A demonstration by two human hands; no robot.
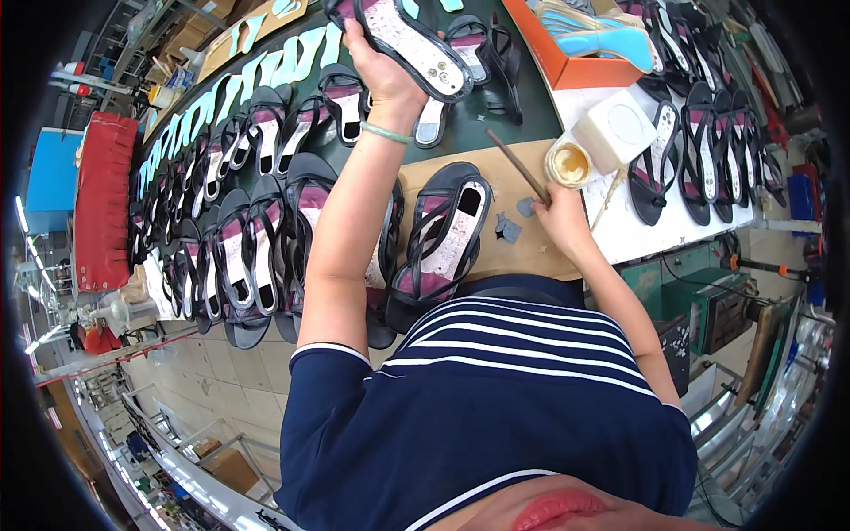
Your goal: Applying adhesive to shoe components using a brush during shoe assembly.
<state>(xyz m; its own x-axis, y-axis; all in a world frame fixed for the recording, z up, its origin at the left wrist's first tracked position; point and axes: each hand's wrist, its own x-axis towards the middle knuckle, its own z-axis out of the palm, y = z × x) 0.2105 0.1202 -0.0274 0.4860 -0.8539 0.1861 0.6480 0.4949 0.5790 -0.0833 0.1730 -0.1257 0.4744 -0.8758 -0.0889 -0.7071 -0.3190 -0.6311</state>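
Note:
My left hand [382, 75] is stretched far forward and grips a black strappy sandal [409, 46] with a pale insole, lifted over the dark green bench top. My right hand [558, 215] holds a thin brown brush [516, 165] whose handle slants up to the left; the hand rests by a small round glue pot [568, 163]. Another black sandal [447, 230] lies on the tan cardboard sheet [513, 239] between my arms, close to my body. Small grey scraps [507, 230] lie beside it.
Several rows of black sandals [239, 239] cover the bench at left. More sandals [699, 142] line the right side. An orange box [575, 66] holds blue insoles [611, 40]. A white square container [615, 128] sits behind the glue pot. Light blue soles [292, 57] lie at the back.

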